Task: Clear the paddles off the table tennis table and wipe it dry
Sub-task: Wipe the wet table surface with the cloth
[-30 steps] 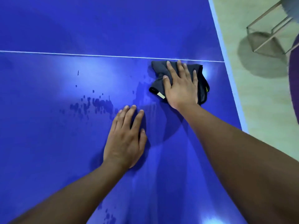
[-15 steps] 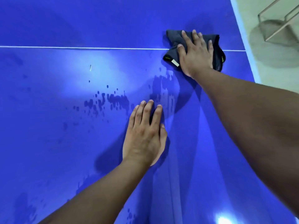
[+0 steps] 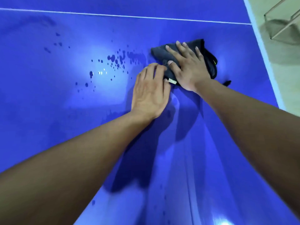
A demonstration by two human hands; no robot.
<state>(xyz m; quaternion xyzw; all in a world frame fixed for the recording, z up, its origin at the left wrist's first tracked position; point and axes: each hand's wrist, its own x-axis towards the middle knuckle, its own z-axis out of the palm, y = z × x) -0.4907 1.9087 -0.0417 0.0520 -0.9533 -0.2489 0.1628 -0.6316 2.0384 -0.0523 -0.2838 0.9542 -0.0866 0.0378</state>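
A dark grey cloth [image 3: 209, 60] lies bunched on the blue table tennis table [image 3: 48, 111]. My right hand [image 3: 188, 69] presses flat on top of the cloth, fingers spread. My left hand [image 3: 151, 91] lies palm down on the table right beside it, its fingertips touching the cloth's near-left edge by a small pale tag. A patch of dark water drops [image 3: 115, 60] sits just left of the cloth, with more drops scattered further left. No paddles are in view.
A white line [image 3: 129, 16] crosses the table beyond the hands. The table's white right edge [image 3: 263, 51] runs down the right side, with pale floor beyond. A metal-framed stand [image 3: 282, 25] is on the floor at the top right.
My right hand has dragged the cloth back from the white line toward me and leftward. The cloth now meets my left hand's fingertips, which stayed flat on the table.
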